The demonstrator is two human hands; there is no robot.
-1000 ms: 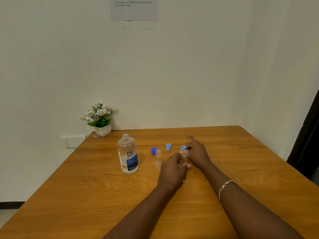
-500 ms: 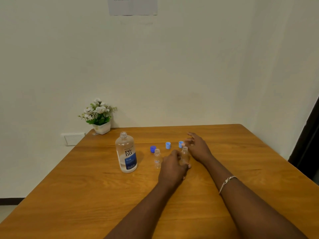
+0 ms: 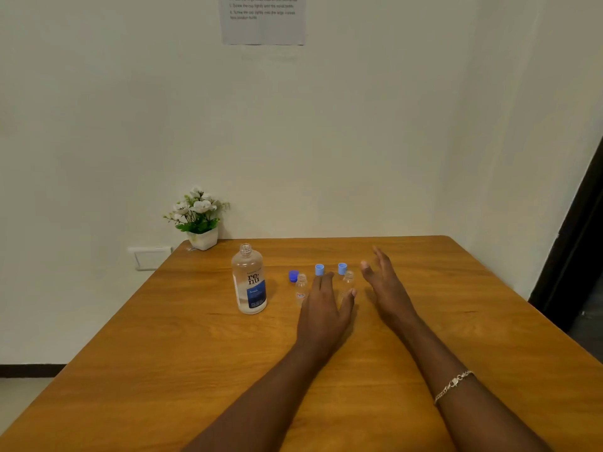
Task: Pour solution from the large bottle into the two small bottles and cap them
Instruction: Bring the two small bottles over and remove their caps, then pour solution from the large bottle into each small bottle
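The large clear bottle (image 3: pixel 249 282) with a blue label stands uncapped on the wooden table (image 3: pixel 195 347). Two small clear bottles stand uncapped: one (image 3: pixel 301 290) left of my left hand, the other (image 3: pixel 347 282) between my hands. A dark blue cap (image 3: pixel 293 276) and two light blue caps (image 3: pixel 319 269) (image 3: pixel 342 268) lie behind them. My left hand (image 3: pixel 326 308) hovers flat, fingers apart, its thumb close to the right small bottle. My right hand (image 3: pixel 385 285) is open, just right of that bottle, holding nothing.
A small pot of white flowers (image 3: pixel 200 220) sits at the table's back left corner. A wall socket (image 3: pixel 150 257) lies left of the table. A printed sheet (image 3: pixel 263 19) hangs on the wall. A dark door frame (image 3: pixel 574 249) stands at the right.
My left hand has let go of the right small bottle and spread flat. My right hand has drawn back from the cap and opened.
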